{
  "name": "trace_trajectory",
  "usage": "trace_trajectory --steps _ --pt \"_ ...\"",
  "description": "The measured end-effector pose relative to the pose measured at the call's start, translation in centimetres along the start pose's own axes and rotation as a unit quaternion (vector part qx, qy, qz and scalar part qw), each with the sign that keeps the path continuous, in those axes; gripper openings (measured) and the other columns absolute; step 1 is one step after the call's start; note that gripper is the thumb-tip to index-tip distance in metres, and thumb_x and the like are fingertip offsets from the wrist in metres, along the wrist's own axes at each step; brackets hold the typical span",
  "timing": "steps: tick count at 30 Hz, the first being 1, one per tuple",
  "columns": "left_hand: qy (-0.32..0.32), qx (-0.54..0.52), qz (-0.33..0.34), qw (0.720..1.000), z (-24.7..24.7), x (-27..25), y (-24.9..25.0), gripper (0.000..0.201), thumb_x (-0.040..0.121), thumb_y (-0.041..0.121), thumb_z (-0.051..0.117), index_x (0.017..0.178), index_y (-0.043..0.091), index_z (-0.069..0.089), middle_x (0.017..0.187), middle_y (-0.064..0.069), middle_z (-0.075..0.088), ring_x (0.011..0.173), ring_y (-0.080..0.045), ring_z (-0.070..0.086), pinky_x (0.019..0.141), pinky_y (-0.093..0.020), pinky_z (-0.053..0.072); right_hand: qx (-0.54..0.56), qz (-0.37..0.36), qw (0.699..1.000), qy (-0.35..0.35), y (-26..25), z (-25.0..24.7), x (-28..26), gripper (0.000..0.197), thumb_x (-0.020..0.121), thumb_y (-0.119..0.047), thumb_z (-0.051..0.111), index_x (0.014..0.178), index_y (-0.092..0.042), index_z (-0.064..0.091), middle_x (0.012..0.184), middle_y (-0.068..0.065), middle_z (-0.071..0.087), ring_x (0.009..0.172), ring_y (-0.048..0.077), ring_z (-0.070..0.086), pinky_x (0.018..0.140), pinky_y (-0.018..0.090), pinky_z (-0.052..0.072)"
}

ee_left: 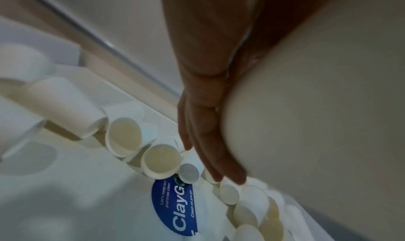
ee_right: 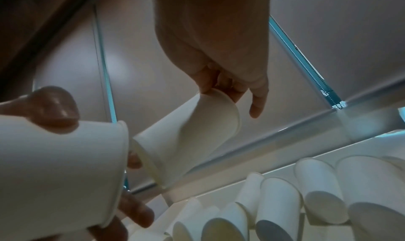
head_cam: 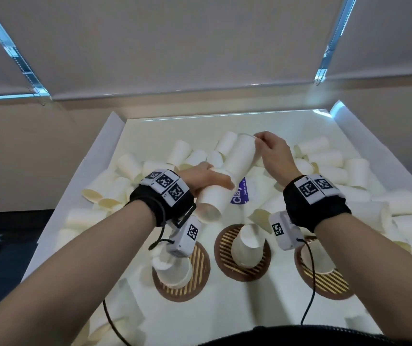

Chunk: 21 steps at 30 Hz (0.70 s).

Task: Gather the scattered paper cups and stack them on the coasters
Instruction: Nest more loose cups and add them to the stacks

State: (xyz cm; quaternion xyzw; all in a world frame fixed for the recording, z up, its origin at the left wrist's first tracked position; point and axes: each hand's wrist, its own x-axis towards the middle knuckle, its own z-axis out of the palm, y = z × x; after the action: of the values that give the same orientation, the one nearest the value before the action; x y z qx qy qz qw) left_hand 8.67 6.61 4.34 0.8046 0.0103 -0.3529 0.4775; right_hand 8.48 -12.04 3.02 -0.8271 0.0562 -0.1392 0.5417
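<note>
Three coasters lie near the wrists, each bearing inverted cups; the work looks barely begun.

Left of left hand: many loose cups [head_cam: 105, 181] on their sides, ungathered, more beneath the left forearm.

Left coaster [head_cam: 195, 273], below left wrist: a short upside-down stack [head_cam: 172, 270], partly hidden by the wrist camera; count cannot be told.

Left hand [head_cam: 205, 178]: fingers and thumb curled round a cup [head_cam: 212, 203] held on its side above the table, mouth toward the person. The left wrist view shows the fingers [ee_left: 210, 140] lying along its wall.

Between hands: a second cup [head_cam: 239, 156], its base touching the held cup, apparently about to be nested with it; a blue sticker [head_cam: 239, 196] on the table beneath.

Middle coaster [head_cam: 227, 255], between wrists: one inverted stack [head_cam: 247, 245], low.

Right hand [head_cam: 274, 156]: fingertips pinch the second cup's rim at its far end, seen also in the right wrist view [ee_right: 219, 81].

Right coaster [head_cam: 329, 283], below right wrist: an inverted cup [head_cam: 317, 260], mostly hidden by the camera and cable.

Right of right hand: another large heap [head_cam: 364, 191], untouched.

Judgement: foundations set on all three; nearly all cups remain to be gathered and stacked.
</note>
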Motion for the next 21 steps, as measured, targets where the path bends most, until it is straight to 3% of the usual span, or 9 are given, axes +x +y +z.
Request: trace_trajectory --steps 2,4,7,10,13,16,18,21 --pt "0.011 0.025 0.004 1.0 0.7 -1.0 0.4 0.084 0.056 0.026 0.081 0.125 0.027 0.034 0.108 -0.006 0.058 0.094 -0.027 0.066 0.088 -0.046 0.055 0.018 0.013 0.999 -0.03 -0.8 -0.1 -0.8 0.017 0.097 -0.012 0.042 0.094 -0.016 0.059 0.088 -0.001 0.058 0.079 0.01 0.05 0.066 0.011 0.039" --pt "0.013 0.018 0.017 1.0 1.4 -1.8 0.8 0.098 0.052 0.025 0.082 0.132 0.03 0.026 0.112 -0.007 0.058 0.095 -0.028 0.067 0.087 -0.048 0.055 0.03 0.037 0.995 -0.089 -1.7 0.0 -1.9 0.019 0.098 -0.013 0.042 0.095 -0.015 0.06 0.087 -0.002 0.059 0.079 0.009 0.052 0.074 0.021 0.042" --pt "0.028 -0.015 0.022 0.999 1.8 -2.4 1.6 0.1 0.064 0.021 0.082 0.138 0.031 0.016 0.113 -0.008 0.058 0.094 -0.027 0.067 0.088 -0.044 0.055 0.086 0.082 0.962 -0.245 -3.2 0.0 -4.3 0.024 0.1 -0.023 0.042 0.096 -0.016 0.064 0.091 0.0 0.065 0.086 0.014 0.059 0.084 0.028 0.046" --pt "0.053 0.081 0.002 0.995 2.1 -3.2 1.9 0.11 0.059 0.039 0.082 0.145 0.029 0.013 0.127 -0.011 0.053 0.106 -0.028 0.061 0.097 -0.042 0.049 0.074 0.104 0.927 -0.353 -3.8 -0.1 -6.2 0.037 0.095 -0.041 0.047 0.109 -0.011 0.063 0.103 0.006 0.069 0.093 0.017 0.064 0.088 0.029 0.048" --pt "0.036 0.146 -0.02 0.988 2.8 -4.6 1.9 0.121 0.036 0.052 0.082 0.141 0.034 0.024 0.124 -0.005 0.054 0.105 -0.026 0.062 0.095 -0.04 0.051 0.145 0.162 0.927 -0.306 -3.2 -0.9 -7.0 0.023 0.097 -0.023 0.047 0.1 -0.003 0.06 0.095 0.015 0.061 0.082 0.022 0.058 0.076 0.032 0.046" --pt "-0.013 0.206 -0.018 0.978 3.2 -6.1 2.4 0.078 0.061 0.043 0.082 0.126 0.018 0.048 0.114 -0.01 0.062 0.103 -0.029 0.066 0.092 -0.04 0.054 0.183 0.255 0.916 -0.251 -1.5 -1.7 -7.4 0.023 0.1 -0.01 0.036 0.109 0.001 0.054 0.101 0.017 0.058 0.09 0.028 0.056 0.073 0.036 0.048" --pt "-0.019 0.208 -0.013 0.978 3.7 -6.7 2.7 0.047 0.074 0.029 0.077 0.112 0.015 0.054 0.103 -0.013 0.065 0.089 -0.028 0.068 0.084 -0.036 0.055 0.156 0.32 0.909 -0.218 -0.2 -1.7 -8.1 0.026 0.1 -0.006 0.033 0.118 0.004 0.049 0.107 0.018 0.057 0.095 0.03 0.056 0.071 0.037 0.049" --pt "0.04 0.24 0.041 0.969 4.9 -6.9 2.8 0.043 0.077 0.027 0.075 0.114 0.02 0.053 0.089 -0.003 0.059 0.07 -0.019 0.062 0.067 -0.027 0.055 0.033 0.348 0.914 -0.207 0.6 -1.5 -9.2 0.021 0.09 0.005 0.039 0.099 0.002 0.057 0.087 0.015 0.059 0.076 0.024 0.057 0.064 0.03 0.05"
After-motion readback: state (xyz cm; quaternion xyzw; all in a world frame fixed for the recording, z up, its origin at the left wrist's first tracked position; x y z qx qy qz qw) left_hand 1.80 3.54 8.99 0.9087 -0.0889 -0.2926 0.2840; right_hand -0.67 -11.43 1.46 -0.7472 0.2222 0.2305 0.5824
